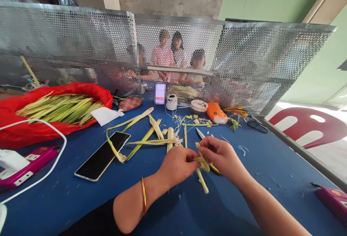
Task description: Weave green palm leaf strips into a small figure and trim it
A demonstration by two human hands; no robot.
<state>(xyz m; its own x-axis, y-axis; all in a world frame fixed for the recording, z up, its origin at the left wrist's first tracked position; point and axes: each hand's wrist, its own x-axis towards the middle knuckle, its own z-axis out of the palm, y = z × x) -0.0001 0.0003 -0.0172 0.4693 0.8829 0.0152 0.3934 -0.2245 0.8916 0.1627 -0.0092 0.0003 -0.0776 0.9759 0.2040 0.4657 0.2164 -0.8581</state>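
Note:
Both my hands meet over the middle of the blue table (81, 207). My left hand (176, 165) is closed, pinching a folded yellow-green palm leaf strip (202, 172). My right hand (221, 156) is closed on the same strip from the right, fingers curled round its upper part. The strip's loose end hangs down toward me. Scissors (200, 133) lie just beyond my right hand. Several loose leaf strips (151, 136) are spread on the table ahead of my left hand.
A red bag (16, 127) of palm leaves sits far left. A black phone (104, 154), pink power strips (29, 163) (332, 200), white thread spool (171, 102), tape roll (199, 106) and orange glue gun (215, 113) lie around. A perforated metal screen (257, 59) stands behind; people sit beyond it.

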